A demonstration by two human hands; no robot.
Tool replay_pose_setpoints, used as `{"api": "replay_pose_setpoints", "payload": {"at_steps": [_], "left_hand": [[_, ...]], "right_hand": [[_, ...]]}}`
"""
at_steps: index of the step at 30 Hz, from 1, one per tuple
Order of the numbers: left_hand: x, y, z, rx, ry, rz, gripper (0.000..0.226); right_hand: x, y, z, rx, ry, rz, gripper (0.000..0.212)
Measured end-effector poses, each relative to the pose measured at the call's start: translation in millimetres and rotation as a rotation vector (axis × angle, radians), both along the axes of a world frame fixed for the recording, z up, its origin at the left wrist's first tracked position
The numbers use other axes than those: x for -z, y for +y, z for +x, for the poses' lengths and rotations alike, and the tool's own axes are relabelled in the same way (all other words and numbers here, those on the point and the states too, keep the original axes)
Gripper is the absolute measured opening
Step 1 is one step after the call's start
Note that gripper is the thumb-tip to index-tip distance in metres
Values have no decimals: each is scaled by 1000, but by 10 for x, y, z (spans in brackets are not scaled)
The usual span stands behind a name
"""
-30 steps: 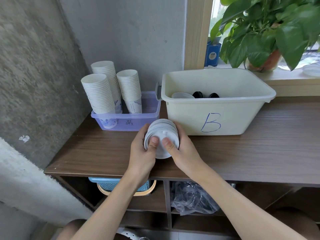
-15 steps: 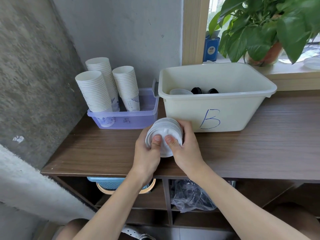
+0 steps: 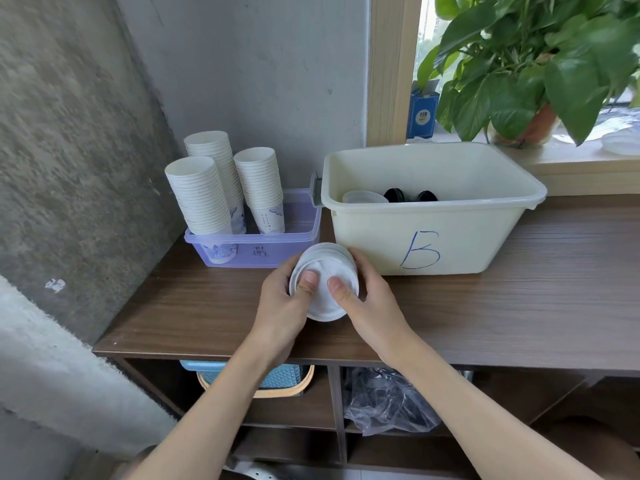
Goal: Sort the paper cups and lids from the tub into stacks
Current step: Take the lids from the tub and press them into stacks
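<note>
You have both hands on a stack of white round plastic lids (image 3: pixel 323 287), held tipped so the top lid faces you, just above the front part of the brown wood-grain shelf top (image 3: pixel 519 306). Your left hand (image 3: pixel 282 306) wraps the stack's left side with its thumb pressed flat on the top lid, and your right hand (image 3: pixel 372 303) closes around the right side with its thumb on the same face, so each hand is clamped on the lids rather than spread wide. The stack sits just in front of the gap between two containers. To its right stands the cream rectangular plastic tub marked with a blue letter B (image 3: pixel 433 237), and inside it, low against the near wall, you can see a pale translucent lid (image 3: pixel 363 196) and two black round lids (image 3: pixel 410 195) beside it. To the left of the stack is a shallow translucent purple plastic bin (image 3: pixel 252 249) touching or nearly touching the tub's side, and it carries three tall stacks of white paper cups (image 3: pixel 221 185) that lean slightly left. Behind the tub, on the window ledge, there is a leafy green plant in a terracotta pot (image 3: pixel 540 71) and a small blue box (image 3: pixel 422 114). Under the shelf top, open cubbies hold a blue woven basket (image 3: pixel 277 375) and a crumpled clear plastic bag (image 3: pixel 388 403).
</note>
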State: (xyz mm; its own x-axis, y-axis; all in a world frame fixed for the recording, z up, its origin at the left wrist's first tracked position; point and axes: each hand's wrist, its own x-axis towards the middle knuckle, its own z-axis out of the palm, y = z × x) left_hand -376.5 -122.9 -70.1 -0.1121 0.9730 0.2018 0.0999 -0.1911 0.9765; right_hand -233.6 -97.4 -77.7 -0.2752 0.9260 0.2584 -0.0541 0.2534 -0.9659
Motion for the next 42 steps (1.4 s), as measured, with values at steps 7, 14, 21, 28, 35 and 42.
{"api": "replay_pose_setpoints", "payload": {"at_steps": [7, 14, 21, 28, 35, 42], "left_hand": [[105, -34, 93, -72, -53, -11, 56], [139, -10, 127, -127, -30, -22, 43], [-3, -84, 70, 12, 21, -38, 62], [-682, -107, 30, 115, 99, 184, 46], [-1261, 186, 142, 53, 122, 295, 34], [-1511, 921, 105, 118, 268, 262, 44]], "right_hand": [[41, 2, -4, 29, -90, 27, 46], [41, -8, -34, 101, -102, 36, 43], [-86, -47, 7, 101, -67, 7, 34], [-816, -115, 160, -5, -31, 89, 44], [-1512, 167, 500, -92, -258, 140, 61], [-1666, 874, 996, 14, -559, 109, 30]]}}
